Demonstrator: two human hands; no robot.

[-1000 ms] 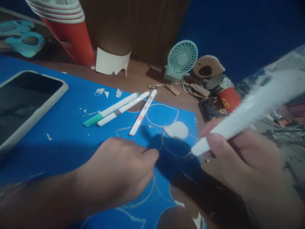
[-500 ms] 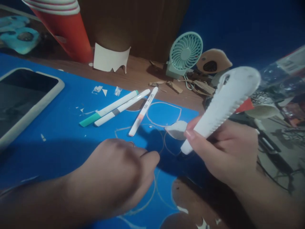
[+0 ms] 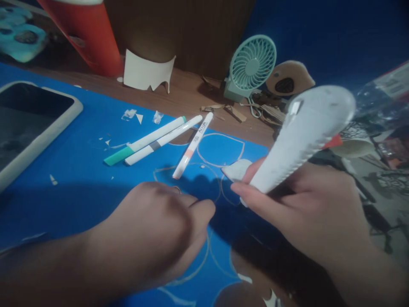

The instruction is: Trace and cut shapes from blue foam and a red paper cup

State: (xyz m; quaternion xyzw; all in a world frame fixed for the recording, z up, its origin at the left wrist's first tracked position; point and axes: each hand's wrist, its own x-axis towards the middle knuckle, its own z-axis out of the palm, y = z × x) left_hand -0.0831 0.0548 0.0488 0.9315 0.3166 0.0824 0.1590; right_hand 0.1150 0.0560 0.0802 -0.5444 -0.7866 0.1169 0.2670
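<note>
My right hand (image 3: 306, 204) is closed around a white utility knife (image 3: 297, 136) with ridged sides and a slider. Its lower end points down at a blue sheet (image 3: 86, 149); the tip is hidden behind my fingers. A small white leaf-shaped piece (image 3: 236, 169) sits beside my right fingertips, partly covered by them. My left hand (image 3: 159, 226) rests curled on the sheet, left of the knife, its fingertips hidden underneath. Pale curved outlines (image 3: 221, 134) mark the sheet around both hands, and brown wood shows through gaps near the bottom.
Several markers, one a green-capped marker (image 3: 143, 140), lie beyond my left hand. At left is a phone (image 3: 32, 123). Behind stand a red cup (image 3: 86, 38), a bent white paper piece (image 3: 148, 70) and a mint-green fan (image 3: 252, 66). White scraps (image 3: 129, 114) dot the sheet.
The knife's upper end has tipped slightly right and its slider side shows more. My right fingertips have shifted left, over more of the leaf-shaped piece. My left hand has barely moved.
</note>
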